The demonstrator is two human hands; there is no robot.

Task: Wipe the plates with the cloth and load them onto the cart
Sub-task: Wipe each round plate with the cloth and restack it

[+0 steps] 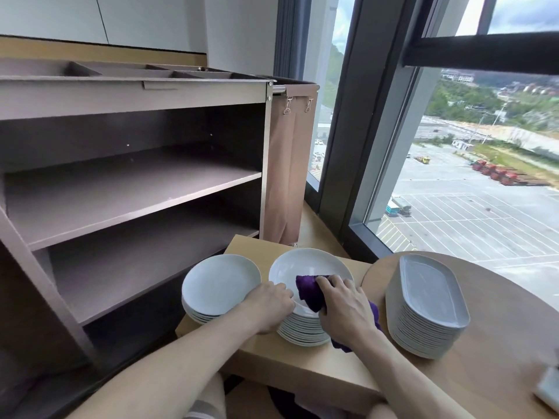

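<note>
A stack of round white plates (305,326) stands on a low wooden table (272,355). Its top plate (308,263) is tilted up toward me. My left hand (270,306) grips that plate's near left rim. My right hand (344,303) holds a purple cloth (308,293) pressed against the plate's inner face. A second stack of round white plates (219,285) sits just to the left. The brown cart (121,189) with bare shelves stands at the left.
A tall stack of oval grey-white platters (429,303) sits on a round wooden table (499,328) at the right. A tan bag (287,164) hangs on the cart's right end. Large windows (453,176) run behind. A white object (549,385) lies at the right edge.
</note>
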